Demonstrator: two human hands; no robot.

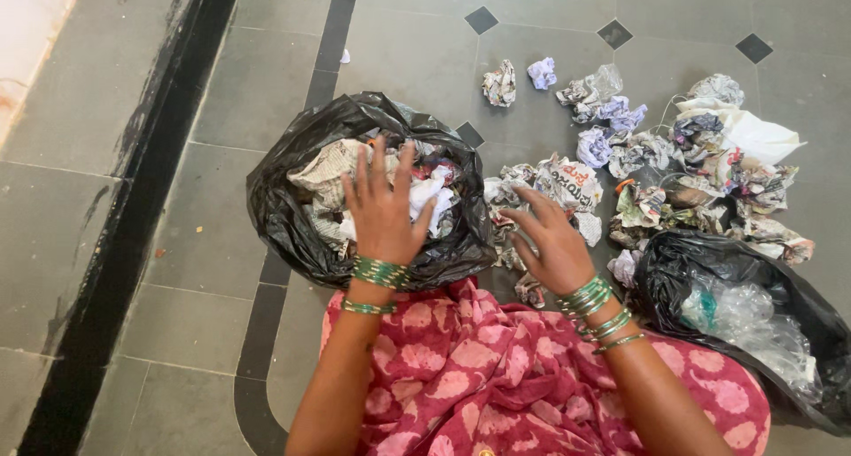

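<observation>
Head cam: my left hand (pixel 383 210) spread flat, empty, over crumpled newspaper balls in the open black plastic bag (pixel 292 210) ahead of my knees. Right hand (pixel 551 239) loose, fingers splayed, empty, hovering above the scattered crumpled paper pile (pixel 567 183) just right of the bag. Second black bag of clear plastic (pixel 753 314) far right on the grey tile floor (pixel 213 243).
</observation>
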